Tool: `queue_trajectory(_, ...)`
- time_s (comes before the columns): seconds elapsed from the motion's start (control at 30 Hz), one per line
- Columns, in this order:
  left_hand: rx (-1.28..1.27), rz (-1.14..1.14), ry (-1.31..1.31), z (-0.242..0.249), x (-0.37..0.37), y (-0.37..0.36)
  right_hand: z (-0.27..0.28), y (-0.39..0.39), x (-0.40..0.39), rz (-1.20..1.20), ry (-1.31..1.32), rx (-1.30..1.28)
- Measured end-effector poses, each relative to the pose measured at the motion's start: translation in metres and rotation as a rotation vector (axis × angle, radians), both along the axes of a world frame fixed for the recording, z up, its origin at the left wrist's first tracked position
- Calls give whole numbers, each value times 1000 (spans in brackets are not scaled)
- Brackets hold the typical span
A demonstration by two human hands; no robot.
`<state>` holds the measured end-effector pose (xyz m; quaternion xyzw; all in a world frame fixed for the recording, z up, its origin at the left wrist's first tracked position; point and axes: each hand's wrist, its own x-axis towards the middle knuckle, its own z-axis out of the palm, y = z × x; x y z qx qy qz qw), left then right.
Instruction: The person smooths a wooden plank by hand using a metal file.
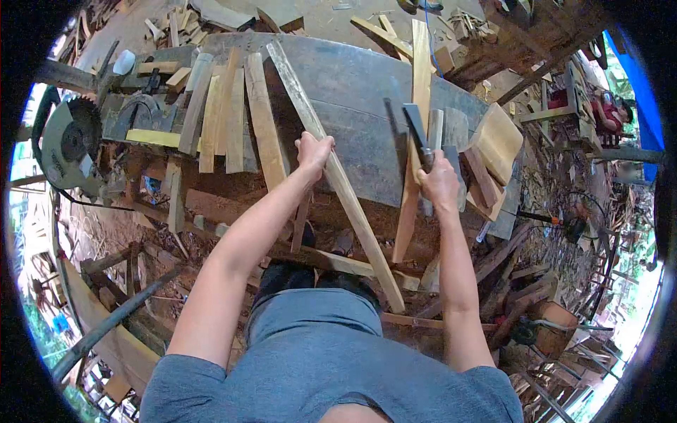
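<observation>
My left hand (pixel 314 150) is closed around a long, narrow wooden strip (pixel 352 204), which slants from the far side of the workbench down toward my body. In my right hand (pixel 438 180) is the dark handle of a flat-bladed tool (pixel 415 123), its blade pointing away from me. Under that tool and hand lies a long pale board (pixel 421 70), running over the bench's near edge. Another wooden board (pixel 262 120) rests just left of the strip.
The grey workbench (pixel 352 84) carries several wooden pieces (pixel 211 113) at its left. A circular saw (pixel 72 141) stands at the far left. Curved wooden pieces (pixel 497 144) lie at the right. A person (pixel 612 113) is at the far right.
</observation>
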<state>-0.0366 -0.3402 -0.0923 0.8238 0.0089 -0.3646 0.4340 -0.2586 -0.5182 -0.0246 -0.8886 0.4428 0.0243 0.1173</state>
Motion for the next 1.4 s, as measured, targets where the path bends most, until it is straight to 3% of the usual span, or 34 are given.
queue_trajectory(0.13, -37, 53, 83, 2, 10, -22, 2, -17, -26, -16, -44, -4)
queue_trajectory(0.33, 108, 246, -52, 14, 3, -69, 41, -6, -57, -10, -230, 50)
queue_trajectory(0.5, 142, 243, -149, 22, -18, -75, 52, 19, -56, -61, -291, 281)
queue_trajectory(0.6, 225, 171, -179, 29, -26, -74, 39, 38, -36, 60, -209, 303)
queue_trajectory(0.77, 248, 139, -416, 11, -50, -63, 25, 50, 39, 331, -349, 367)
queue_trajectory(0.87, 306, 138, -458, -16, -45, -65, 40, 49, 93, 386, -140, 413)
queue_trajectory(0.9, 330, 141, -461, -16, -42, -65, 38, 47, 106, 471, -48, 322)
queue_trajectory(1.0, 131, 212, -608, -10, -50, -63, 27, 46, 128, 573, -72, 250)
queue_trajectory(1.07, 65, 211, -557, -22, -49, -56, 17, 45, 127, 636, -109, 202)
queue_trajectory(1.13, -43, 153, -725, -18, -49, -50, 23, 48, 128, 624, -45, 159)
queue_trajectory(1.27, -58, 147, -651, -20, -47, -51, 37, 54, 146, 683, 143, 144)
queue_trajectory(1.4, 24, 119, -683, -26, -46, -52, 34, 52, 157, 746, 162, 40)
